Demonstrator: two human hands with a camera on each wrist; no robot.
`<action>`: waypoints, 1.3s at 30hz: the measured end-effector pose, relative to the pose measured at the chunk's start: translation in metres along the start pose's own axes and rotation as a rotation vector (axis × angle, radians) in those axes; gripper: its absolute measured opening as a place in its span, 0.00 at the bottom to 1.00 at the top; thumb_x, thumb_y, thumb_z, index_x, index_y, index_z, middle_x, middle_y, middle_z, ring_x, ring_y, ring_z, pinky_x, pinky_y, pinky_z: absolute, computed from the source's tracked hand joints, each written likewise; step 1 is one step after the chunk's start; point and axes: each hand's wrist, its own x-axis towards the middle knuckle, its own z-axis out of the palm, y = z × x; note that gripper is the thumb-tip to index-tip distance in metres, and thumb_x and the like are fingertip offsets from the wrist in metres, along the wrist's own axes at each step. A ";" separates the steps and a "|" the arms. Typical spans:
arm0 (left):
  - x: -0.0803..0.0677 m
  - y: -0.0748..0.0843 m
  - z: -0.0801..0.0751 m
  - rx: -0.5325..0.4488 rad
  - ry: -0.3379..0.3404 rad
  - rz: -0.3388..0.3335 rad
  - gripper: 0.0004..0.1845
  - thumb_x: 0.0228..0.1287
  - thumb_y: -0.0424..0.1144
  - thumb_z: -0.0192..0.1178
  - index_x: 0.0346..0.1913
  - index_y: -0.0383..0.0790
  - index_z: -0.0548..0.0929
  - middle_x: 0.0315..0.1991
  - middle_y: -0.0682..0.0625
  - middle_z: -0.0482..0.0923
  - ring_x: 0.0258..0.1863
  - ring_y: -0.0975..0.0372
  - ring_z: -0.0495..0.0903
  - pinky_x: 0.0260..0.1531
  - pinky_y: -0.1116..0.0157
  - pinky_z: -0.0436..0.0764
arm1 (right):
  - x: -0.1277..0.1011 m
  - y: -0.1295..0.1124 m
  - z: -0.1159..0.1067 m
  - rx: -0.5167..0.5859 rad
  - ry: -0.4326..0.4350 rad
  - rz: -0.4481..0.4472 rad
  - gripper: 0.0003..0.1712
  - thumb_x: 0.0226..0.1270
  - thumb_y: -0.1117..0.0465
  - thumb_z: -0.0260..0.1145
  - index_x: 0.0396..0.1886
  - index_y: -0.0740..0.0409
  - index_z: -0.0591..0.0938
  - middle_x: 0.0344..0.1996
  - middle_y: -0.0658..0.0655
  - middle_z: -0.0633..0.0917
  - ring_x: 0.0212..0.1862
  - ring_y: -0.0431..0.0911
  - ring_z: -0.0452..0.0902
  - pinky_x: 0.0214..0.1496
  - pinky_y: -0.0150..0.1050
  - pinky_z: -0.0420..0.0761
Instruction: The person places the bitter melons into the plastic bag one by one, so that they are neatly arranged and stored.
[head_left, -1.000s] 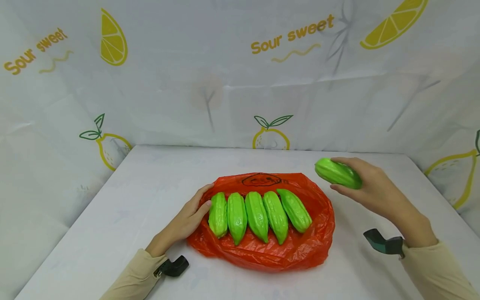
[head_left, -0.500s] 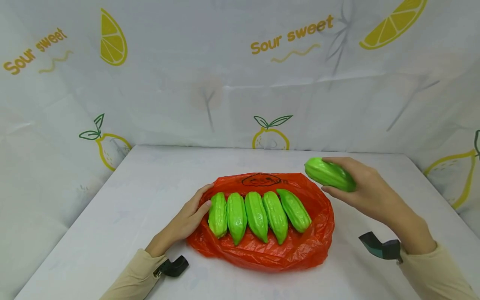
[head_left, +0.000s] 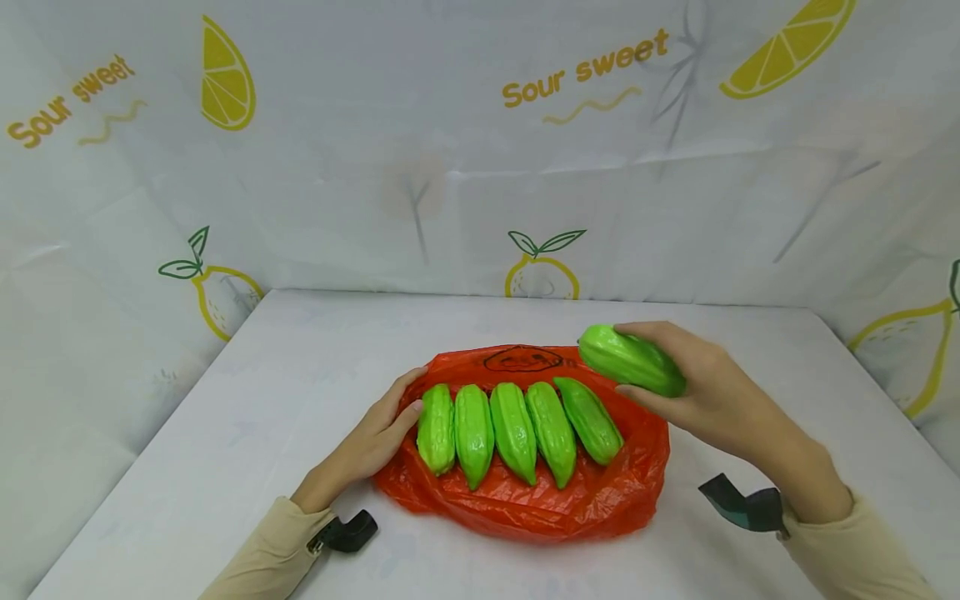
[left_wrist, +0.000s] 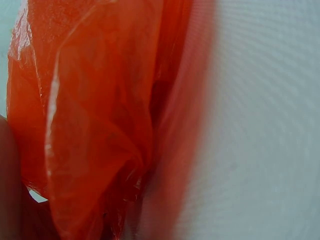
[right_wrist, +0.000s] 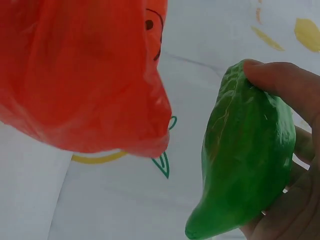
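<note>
My right hand (head_left: 708,383) grips a bright green, ridged bitter gourd (head_left: 630,360), held above the bag's right rear edge. In the right wrist view the gourd (right_wrist: 245,155) tapers to a pointed tip, with the thumb across its upper end. Several like gourds (head_left: 513,433) lie side by side in an open red plastic bag (head_left: 525,508). At the bag's left rim, my left hand (head_left: 371,442) holds the plastic, its thumb beside the leftmost gourd. Red film (left_wrist: 100,120) fills much of the left wrist view, where most of that hand is hidden.
The bag lies on a white-covered table (head_left: 315,350). Behind it rises a white curtain (head_left: 337,167) printed with lemons and lettering. Dark wrist devices stick out at the left cuff (head_left: 348,532) and right cuff (head_left: 746,504).
My right hand has carried the gourd leftward, from right of the bag to over its right rear part. The left hand, the bag and the gourds in it have stayed put.
</note>
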 end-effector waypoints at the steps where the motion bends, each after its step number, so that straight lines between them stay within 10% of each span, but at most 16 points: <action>1: 0.000 0.000 0.000 0.000 0.000 0.000 0.27 0.80 0.45 0.45 0.76 0.45 0.57 0.74 0.42 0.63 0.74 0.47 0.63 0.72 0.42 0.61 | 0.000 -0.002 0.002 0.007 -0.007 0.006 0.41 0.43 0.69 0.81 0.61 0.59 0.75 0.50 0.52 0.83 0.42 0.37 0.76 0.42 0.21 0.79; 39: 0.001 0.002 0.001 0.009 0.002 0.004 0.26 0.80 0.42 0.44 0.76 0.44 0.58 0.73 0.40 0.64 0.73 0.46 0.63 0.71 0.41 0.60 | 0.000 -0.046 0.051 0.143 -0.330 0.044 0.39 0.54 0.47 0.78 0.65 0.47 0.74 0.51 0.41 0.81 0.48 0.34 0.76 0.51 0.36 0.83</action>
